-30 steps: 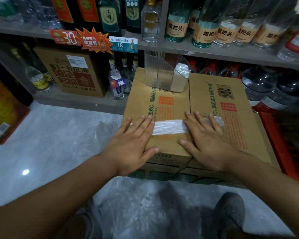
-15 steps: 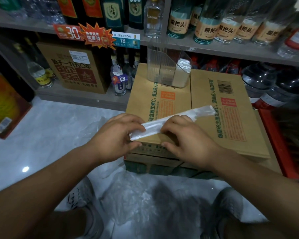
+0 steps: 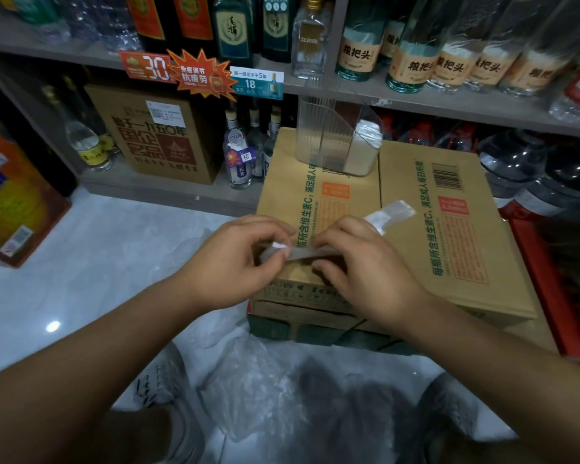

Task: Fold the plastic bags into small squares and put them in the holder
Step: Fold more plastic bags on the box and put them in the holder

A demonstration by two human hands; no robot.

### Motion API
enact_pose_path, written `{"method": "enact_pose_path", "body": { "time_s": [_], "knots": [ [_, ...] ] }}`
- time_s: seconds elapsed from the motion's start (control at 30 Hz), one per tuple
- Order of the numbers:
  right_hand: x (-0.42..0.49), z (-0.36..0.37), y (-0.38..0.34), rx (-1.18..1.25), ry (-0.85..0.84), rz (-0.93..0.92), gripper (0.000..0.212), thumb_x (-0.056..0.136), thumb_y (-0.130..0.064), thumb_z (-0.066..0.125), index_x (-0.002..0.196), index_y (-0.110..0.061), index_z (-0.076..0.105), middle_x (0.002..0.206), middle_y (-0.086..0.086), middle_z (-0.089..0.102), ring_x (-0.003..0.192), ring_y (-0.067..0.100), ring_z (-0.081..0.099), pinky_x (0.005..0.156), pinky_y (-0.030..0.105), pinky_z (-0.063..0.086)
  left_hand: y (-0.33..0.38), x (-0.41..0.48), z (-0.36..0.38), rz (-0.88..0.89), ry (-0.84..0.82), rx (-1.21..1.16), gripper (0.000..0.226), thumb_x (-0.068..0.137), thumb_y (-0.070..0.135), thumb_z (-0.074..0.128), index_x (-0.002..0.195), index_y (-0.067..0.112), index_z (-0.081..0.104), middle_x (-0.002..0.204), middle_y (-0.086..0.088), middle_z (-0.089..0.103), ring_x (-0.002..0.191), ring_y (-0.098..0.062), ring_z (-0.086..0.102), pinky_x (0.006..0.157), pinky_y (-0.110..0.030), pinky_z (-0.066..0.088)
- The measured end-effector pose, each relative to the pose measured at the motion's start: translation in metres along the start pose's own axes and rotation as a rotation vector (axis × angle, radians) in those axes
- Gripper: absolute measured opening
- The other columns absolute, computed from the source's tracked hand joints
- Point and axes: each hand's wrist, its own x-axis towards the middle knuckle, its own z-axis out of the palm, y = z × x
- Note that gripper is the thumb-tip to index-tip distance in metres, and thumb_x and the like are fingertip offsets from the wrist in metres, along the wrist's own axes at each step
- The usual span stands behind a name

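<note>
The bag strip (image 3: 390, 213), pressed flat before, is now pinched between left hand (image 3: 235, 262) and right hand (image 3: 362, 276) fingers (image 3: 340, 229), starting the square folds.

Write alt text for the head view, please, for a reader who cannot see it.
The left hand and right hand pinch a bag folded into a strip over a box. A clear holder stands on the box's far end, near shelved bottles.

From my side I see the left hand (image 3: 235, 262) and the right hand (image 3: 365, 272) bare, and both forearms uncovered up to the edge of the view. The left sneaker (image 3: 161, 390) is pale grey with dark marks on its side. The right sneaker (image 3: 449, 406) looks darker grey. The left leg (image 3: 131, 437) is bare.
</note>
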Motion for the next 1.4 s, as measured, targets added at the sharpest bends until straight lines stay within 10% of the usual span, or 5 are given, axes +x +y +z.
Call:
{"method": "enact_pose_path", "body": {
  "time_s": [0.3,0.5,0.83,0.97,1.4],
  "knots": [
    [0.003,-0.008,-0.005,0.698,0.066,0.424,0.009,0.097,-0.011,0.063,0.089,-0.007,0.063,0.079,0.005,0.065,0.072,0.01,0.059,0.068,0.025,0.049,0.02,0.021,0.013,-0.219,-0.109,-0.53,0.069,0.07,0.019,0.084,0.127,0.012,0.047,0.11,-0.001,0.074,0.113,-0.013,0.066,0.088,-0.031,0.058],
    [0.0,-0.009,-0.01,1.296,0.068,0.691,0.019,0.103,-0.003,0.048,0.117,-0.005,0.06,0.108,0.016,0.073,0.097,0.025,0.074,0.081,0.039,0.062,0.008,0.024,0.038,-0.214,-0.132,-0.43,0.047,0.083,-0.007,0.077,0.124,0.001,0.056,0.096,-0.004,0.065,0.092,-0.002,0.059,0.091,-0.018,0.047],
    [-0.005,-0.011,-0.003,1.304,0.07,0.684,0.028,0.102,0.0,0.047,0.128,-0.005,0.056,0.117,0.016,0.07,0.097,0.023,0.075,0.073,0.033,0.062,0.015,0.031,0.043,-0.173,-0.13,-0.362,0.036,0.08,-0.004,0.08,0.109,0.012,0.067,0.098,-0.011,0.067,0.088,-0.007,0.056,0.09,-0.024,0.049],
    [-0.005,-0.011,-0.001,1.274,0.066,0.667,0.024,0.102,0.001,0.046,0.122,-0.004,0.058,0.114,0.018,0.071,0.096,0.026,0.075,0.077,0.038,0.063,0.01,0.032,0.043,-0.178,-0.213,-0.199,0.027,0.078,0.039,0.077,0.097,0.02,0.07,0.088,-0.006,0.068,0.087,-0.022,0.06,0.089,-0.041,0.051],
    [0.033,-0.034,0.049,0.534,0.228,0.596,0.012,0.095,-0.018,0.066,0.084,-0.013,0.066,0.071,0.0,0.066,0.062,0.011,0.059,0.059,0.027,0.048,0.012,0.031,0.046,-0.179,-0.154,-0.038,0.022,0.092,0.047,0.061,0.104,0.028,0.065,0.082,0.013,0.068,0.073,0.002,0.058,0.082,-0.035,0.041]
  ]
}}
